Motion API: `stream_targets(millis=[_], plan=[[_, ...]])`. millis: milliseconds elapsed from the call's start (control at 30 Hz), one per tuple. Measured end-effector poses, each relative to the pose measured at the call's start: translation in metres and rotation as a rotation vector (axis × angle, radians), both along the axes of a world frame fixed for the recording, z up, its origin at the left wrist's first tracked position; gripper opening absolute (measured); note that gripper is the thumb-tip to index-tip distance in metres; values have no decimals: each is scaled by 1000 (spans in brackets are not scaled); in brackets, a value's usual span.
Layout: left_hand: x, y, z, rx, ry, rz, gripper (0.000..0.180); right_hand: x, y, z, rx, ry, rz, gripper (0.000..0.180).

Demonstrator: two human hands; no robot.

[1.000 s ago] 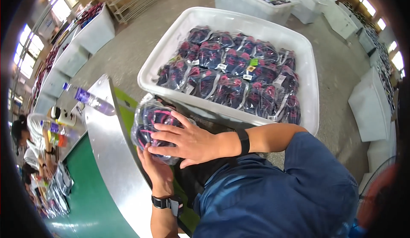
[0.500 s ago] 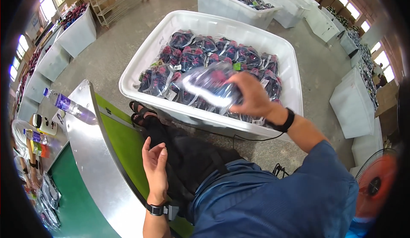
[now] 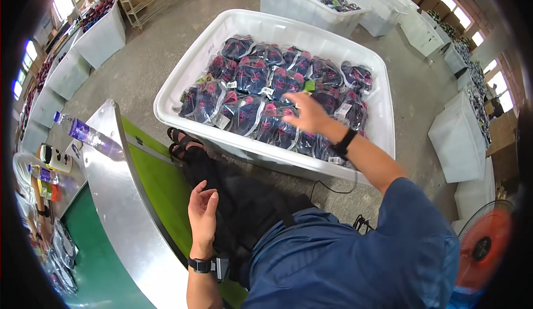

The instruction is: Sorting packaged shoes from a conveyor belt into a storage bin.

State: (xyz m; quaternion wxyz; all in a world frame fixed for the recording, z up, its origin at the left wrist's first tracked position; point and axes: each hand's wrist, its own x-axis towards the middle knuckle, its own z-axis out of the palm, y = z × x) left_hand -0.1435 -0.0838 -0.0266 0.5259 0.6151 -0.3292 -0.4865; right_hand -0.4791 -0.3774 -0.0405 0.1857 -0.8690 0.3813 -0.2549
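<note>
Over the large white plastic bin [image 3: 244, 149], my right hand [image 3: 311, 114] reaches in with thumb and fingers apart, holding nothing. Below it lie rows of clear plastic bags [image 3: 251, 77] with dark blue and pink items inside. Whether they are shoes I cannot say for certain. Some bags carry white or bright green tags. My left hand [image 3: 203, 212] hangs empty beside the curved metal table edge, its fingers loosely bent and the thumb apart.
The metal tabletop [image 3: 114, 198] and a green surface [image 3: 91, 253] are on my left, with a water bottle [image 3: 91, 134] lying tilted. An orange fan [image 3: 482, 248] stands at right. More filled white bins [image 3: 311, 9] line the floor; a cable [image 3: 333, 190] hangs by the bin.
My right hand has let go of a bagged item, now among the others in the bin, and has drawn slightly left with its fingers spread. My left hand has barely moved.
</note>
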Motion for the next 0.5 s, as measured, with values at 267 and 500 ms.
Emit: stream_targets(millis=[267, 500], plan=[[-7, -5, -6, 11, -131, -67, 47, 182, 59, -36, 113, 213, 150, 89], [-4, -6, -27, -78, -365, -111, 47, 204, 58, -37, 154, 324, 84, 78]])
